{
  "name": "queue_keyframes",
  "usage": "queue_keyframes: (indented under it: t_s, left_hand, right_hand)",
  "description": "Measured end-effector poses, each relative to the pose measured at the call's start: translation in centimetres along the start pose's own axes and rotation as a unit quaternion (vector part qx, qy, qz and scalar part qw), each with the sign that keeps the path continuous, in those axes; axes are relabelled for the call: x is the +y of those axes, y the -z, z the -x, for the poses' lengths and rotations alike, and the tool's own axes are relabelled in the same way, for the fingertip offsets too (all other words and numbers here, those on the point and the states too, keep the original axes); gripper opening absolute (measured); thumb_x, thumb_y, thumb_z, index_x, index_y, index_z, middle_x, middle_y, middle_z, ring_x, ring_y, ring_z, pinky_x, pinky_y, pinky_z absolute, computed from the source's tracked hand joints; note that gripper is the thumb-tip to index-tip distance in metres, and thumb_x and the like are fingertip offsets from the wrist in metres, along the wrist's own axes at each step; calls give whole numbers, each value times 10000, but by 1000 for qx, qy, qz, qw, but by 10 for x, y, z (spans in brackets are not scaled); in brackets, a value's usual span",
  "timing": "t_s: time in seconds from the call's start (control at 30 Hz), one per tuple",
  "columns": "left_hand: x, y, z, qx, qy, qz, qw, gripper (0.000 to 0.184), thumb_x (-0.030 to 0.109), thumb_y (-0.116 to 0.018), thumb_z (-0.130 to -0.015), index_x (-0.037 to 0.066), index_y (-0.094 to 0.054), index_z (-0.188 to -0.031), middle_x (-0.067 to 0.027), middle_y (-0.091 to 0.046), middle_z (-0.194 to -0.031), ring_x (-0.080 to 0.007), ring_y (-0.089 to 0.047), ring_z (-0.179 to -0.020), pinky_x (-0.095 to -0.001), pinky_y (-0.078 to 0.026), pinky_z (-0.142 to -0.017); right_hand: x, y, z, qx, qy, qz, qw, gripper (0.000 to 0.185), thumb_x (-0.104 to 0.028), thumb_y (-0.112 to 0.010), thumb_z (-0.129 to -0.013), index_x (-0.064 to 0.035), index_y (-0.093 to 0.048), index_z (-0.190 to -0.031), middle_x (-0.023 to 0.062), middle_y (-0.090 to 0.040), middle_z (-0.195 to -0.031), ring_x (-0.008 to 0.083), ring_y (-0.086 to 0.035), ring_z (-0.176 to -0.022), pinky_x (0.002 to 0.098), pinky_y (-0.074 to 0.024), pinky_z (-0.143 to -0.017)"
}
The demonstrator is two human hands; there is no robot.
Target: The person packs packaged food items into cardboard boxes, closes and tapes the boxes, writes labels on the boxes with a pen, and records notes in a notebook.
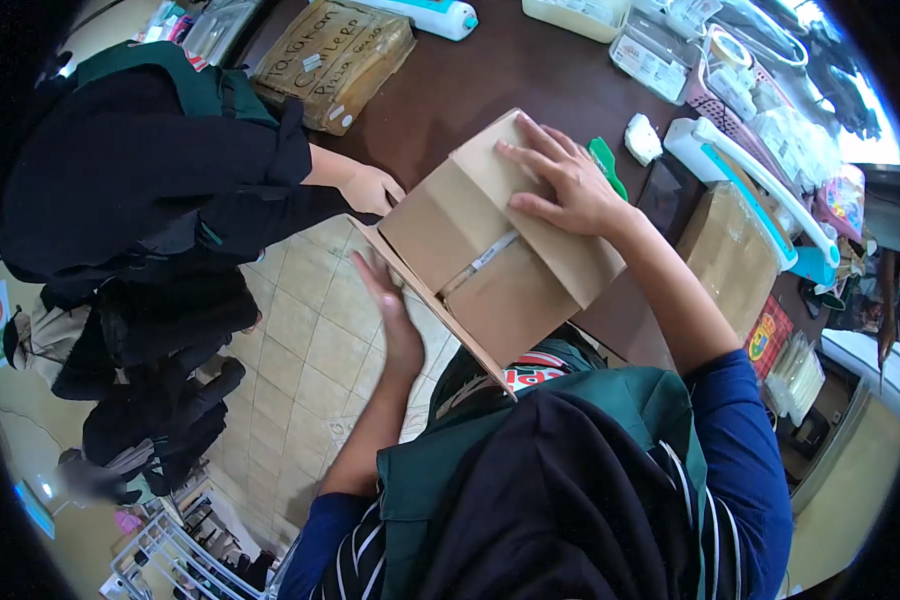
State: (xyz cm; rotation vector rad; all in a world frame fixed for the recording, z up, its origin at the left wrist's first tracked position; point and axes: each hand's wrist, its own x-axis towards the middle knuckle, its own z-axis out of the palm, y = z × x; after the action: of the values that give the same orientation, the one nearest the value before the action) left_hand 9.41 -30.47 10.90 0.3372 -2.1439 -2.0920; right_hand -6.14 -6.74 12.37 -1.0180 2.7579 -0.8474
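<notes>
A brown cardboard box (515,310) sits tilted in front of my body, at the table's near edge. Two of its flaps lie folded inward, with a small white label on the seam between them. My right hand (568,185) rests on the box's right-hand flap, fingers spread over the cardboard. Against the outside of the raised left flap (425,295) is my left hand (395,318), its palm flat and fingers stretched, partly hidden by the flap. A green object (607,168) lies just beyond my right hand.
A co-worker's hand (368,188) is close to the box's far left corner. A taped parcel with handwriting (335,60) lies on the dark table (460,90). To the right are a white-and-teal sealer (750,190), a wrapped brown package (727,255) and a pink basket (715,100).
</notes>
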Motion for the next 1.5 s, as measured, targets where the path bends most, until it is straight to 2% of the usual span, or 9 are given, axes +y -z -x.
queue_keyframes:
  t_s: [0.13, 0.23, 0.4, 0.77, 1.0, 1.13, 1.23, 1.33, 1.5]
  left_hand:
    - [34, 17, -34, 17, -104, -101, 989, 808, 620, -267, -867, 64, -48, -1411, -156, -51, -1479, -286, -111, -1359, -426, -110, -1085]
    - [57, 30, -56, -40, -155, -159, 974, 697, 565, -250, -891, 29, -289, -1335, -161, -193, -1443, -289, -202, -1329, -417, -148, -1074]
    - [73, 46, -90, -107, -178, -155, 966, 588, 443, -250, -932, -10, -624, -901, -172, -539, -1183, -297, -407, -1197, -389, -259, -1014]
    - [106, 42, -126, -288, -159, -209, 921, 658, 424, -178, -964, -13, -661, -870, -132, -637, -1000, -246, -561, -1007, -350, -373, -927]
    - [21, 32, -90, -23, -231, -90, 969, 765, 609, -211, -888, -21, -320, -1307, -174, -372, -1330, -303, -358, -1229, -417, -246, -1029]
    - [-11, 12, -31, 102, -156, -62, 981, 812, 609, -257, -879, -10, -115, -1385, -217, -122, -1444, -338, -144, -1338, -469, -84, -1077]
    - [-28, 24, -2, -186, -169, -421, 871, 789, 590, -248, -886, 15, -73, -1396, -256, -62, -1448, -401, -57, -1346, -527, -54, -1062]
    - [-28, 3, -20, -102, -283, -244, 922, 754, 578, -267, -885, 28, -157, -1389, -293, -35, -1437, -464, -27, -1328, -577, -58, -1039]
    - [3, -5, -47, -175, -338, -477, 792, 731, 574, -242, -894, 44, -184, -1395, -304, -113, -1421, -473, -109, -1314, -556, -108, -1033]
  right_hand:
    - [-22, 21, 5, 0, -46, -74, 996, 708, -548, -561, -787, -159, -370, -1346, 159, -264, -1428, 397, -231, -1306, 461, -235, -1053]
    - [-39, 51, 16, -18, -100, -285, 953, 731, -417, -653, -771, -141, -325, -1363, 164, -360, -1376, 357, -371, -1243, 427, -309, -1016]
    - [-82, 79, 34, 101, 2, 83, 991, 570, -152, -658, -702, -83, -463, -1233, 150, -489, -1230, 339, -440, -1170, 437, -366, -977]
    - [-95, 17, 54, 51, 42, -2, 998, 293, -190, -632, -740, -77, -561, -1001, 100, -509, -1030, 287, -458, -1044, 432, -366, -935]
    - [-112, -17, 30, 193, 50, 95, 975, 374, -365, -603, -782, -162, -543, -1090, 55, -441, -1218, 254, -415, -1089, 477, -296, -920]
    - [-108, -16, 31, 60, 36, 52, 996, 354, -366, -586, -795, -164, -568, -1084, 57, -460, -1261, 260, -400, -1143, 450, -269, -955]
    - [-104, -30, 31, 33, 63, 26, 997, 333, -351, -560, -823, -108, -581, -1050, 74, -471, -1264, 268, -364, -1222, 463, -291, -978]
    - [-100, -48, 37, 69, 65, 31, 995, 356, -288, -521, -823, -51, -546, -1087, 110, -447, -1301, 314, -333, -1265, 479, -247, -1045]
    - [-74, -62, 37, 73, 59, -74, 993, 381, -225, -537, -756, -33, -558, -1085, 125, -455, -1295, 310, -351, -1255, 423, -251, -1064]
